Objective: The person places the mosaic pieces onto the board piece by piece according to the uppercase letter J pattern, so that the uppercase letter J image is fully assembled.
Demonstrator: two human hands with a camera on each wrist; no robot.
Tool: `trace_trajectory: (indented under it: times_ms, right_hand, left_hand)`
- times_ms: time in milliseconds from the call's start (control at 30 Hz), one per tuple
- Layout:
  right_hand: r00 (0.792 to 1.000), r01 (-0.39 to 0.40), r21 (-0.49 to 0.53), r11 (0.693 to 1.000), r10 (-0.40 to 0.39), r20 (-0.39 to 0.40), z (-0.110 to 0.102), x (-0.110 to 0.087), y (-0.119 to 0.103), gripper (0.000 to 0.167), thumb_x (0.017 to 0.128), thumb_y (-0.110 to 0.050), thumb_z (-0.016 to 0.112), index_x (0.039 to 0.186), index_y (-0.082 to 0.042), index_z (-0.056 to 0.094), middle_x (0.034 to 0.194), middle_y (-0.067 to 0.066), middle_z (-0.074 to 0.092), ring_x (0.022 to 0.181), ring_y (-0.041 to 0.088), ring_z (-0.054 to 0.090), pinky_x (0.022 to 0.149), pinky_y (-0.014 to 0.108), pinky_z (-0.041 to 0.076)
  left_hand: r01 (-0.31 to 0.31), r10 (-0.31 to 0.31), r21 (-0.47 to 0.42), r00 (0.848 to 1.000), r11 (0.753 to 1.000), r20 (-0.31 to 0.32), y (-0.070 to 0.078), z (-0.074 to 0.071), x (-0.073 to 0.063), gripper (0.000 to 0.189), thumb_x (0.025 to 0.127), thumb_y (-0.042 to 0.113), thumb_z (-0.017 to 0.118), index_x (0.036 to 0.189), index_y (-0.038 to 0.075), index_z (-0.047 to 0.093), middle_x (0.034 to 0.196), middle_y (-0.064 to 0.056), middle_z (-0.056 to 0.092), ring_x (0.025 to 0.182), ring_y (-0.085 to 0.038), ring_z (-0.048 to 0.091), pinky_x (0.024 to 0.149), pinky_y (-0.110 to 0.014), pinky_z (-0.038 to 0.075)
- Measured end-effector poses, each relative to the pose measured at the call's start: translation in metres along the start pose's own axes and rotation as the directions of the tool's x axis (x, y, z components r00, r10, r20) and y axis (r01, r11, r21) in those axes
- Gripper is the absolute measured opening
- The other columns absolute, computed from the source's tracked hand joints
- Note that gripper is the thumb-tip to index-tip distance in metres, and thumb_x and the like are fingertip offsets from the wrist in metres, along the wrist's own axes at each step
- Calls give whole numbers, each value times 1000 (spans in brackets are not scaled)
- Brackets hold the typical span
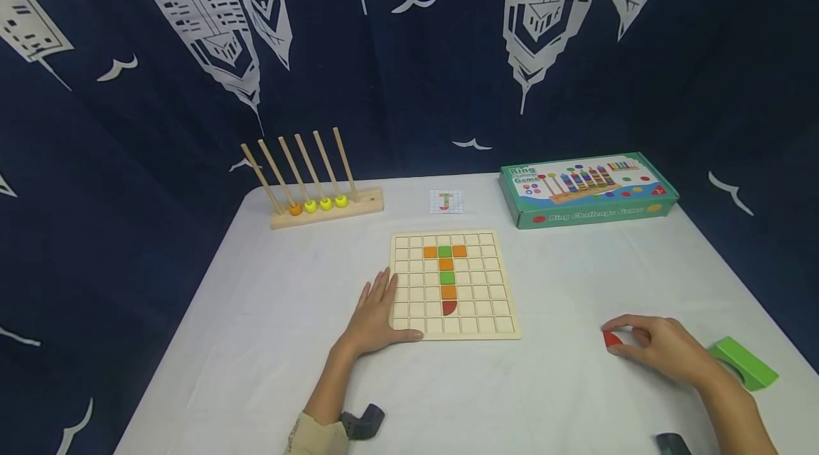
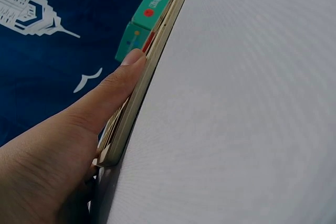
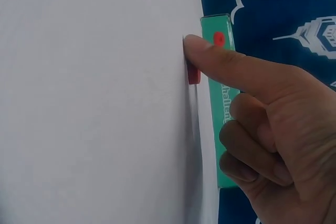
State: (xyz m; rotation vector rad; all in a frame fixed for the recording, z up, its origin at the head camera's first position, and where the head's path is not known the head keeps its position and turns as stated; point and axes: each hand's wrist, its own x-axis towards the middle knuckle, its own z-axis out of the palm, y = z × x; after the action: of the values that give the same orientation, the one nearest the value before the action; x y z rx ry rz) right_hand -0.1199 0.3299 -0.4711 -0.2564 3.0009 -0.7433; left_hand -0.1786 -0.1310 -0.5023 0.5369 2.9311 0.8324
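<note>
A square wooden grid board [image 1: 476,327] lies flat on the white table. Orange and green square tiles form a T shape on it, with a red quarter-round tile [image 1: 450,308] at the foot of the stem. My left hand [image 1: 374,320] rests at the board's lower left corner, fingers straight along the left side and thumb on the near edge. Off to the right, my right hand [image 1: 665,348] pinches another red quarter-round tile [image 1: 611,339] between thumb and index finger. In the right wrist view that red tile [image 3: 193,74] shows below the thumb tip, close to the tabletop.
Behind the board lies a small pattern card [image 1: 446,202]. A wooden peg stand [image 1: 326,213] with several beads stands at the back left, a green game box [image 1: 589,192] at the back right. A green arched block [image 1: 745,362] sits beside my right wrist.
</note>
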Motion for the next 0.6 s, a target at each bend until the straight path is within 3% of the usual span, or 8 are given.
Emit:
trace_trajectory:
  times_ms: [400, 600]
  right_hand:
    - [998, 35, 19, 999, -33, -56, 0, 20, -17, 32, 73, -31, 78, 101, -16, 70, 53, -7, 31, 48, 7, 26, 42, 24, 23]
    - [985, 114, 38, 993, -108, -135, 9, 41, -31, 29, 74, -27, 78, 99, -18, 69, 53, -8, 28, 48, 6, 23, 41, 23, 23]
  left_hand:
    - [-9, 9, 21, 1000, 1000, 0, 1, 0, 1, 122, 62, 74, 64, 147, 2, 15, 153, -14, 6, 140, -23, 1, 111, -42, 0]
    - [0, 0, 40, 1000, 999, 7, 0, 1, 1, 121, 63, 74, 64, 147, 2, 16, 153, -14, 6, 140, -23, 1, 111, -41, -1]
